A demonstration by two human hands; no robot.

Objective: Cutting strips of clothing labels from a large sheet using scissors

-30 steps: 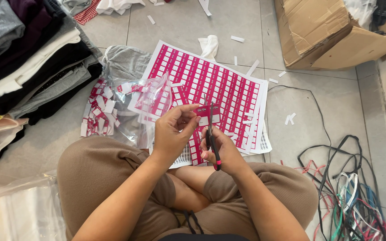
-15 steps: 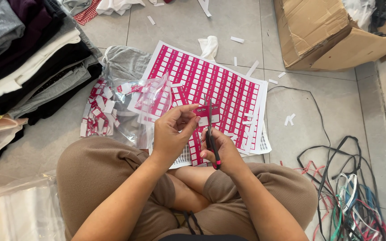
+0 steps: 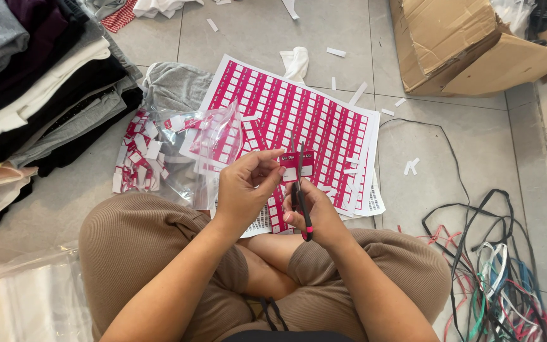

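I sit cross-legged on a tiled floor. My left hand [image 3: 243, 190] pinches a small strip of pink and white labels [image 3: 296, 163] by its left end. My right hand [image 3: 320, 215] grips a pair of red-handled scissors [image 3: 299, 193], blades pointing up and set across the strip. Under my hands lies a stack of pink label sheets [image 3: 299, 114]. To the left, a pile of cut labels [image 3: 139, 152] lies beside a clear plastic bag [image 3: 213, 142] holding more labels.
Folded clothes [image 3: 39, 82] are stacked at the left. A cardboard box [image 3: 470, 50] stands at the upper right. Tangled cords [image 3: 495, 272] lie at the lower right. White paper offcuts [image 3: 411, 167] dot the floor. Another clear bag [image 3: 26, 297] rests by my left knee.
The scissors and the label strip stay almost where they were; the blades have closed in a little on the strip. The view shifted slightly.
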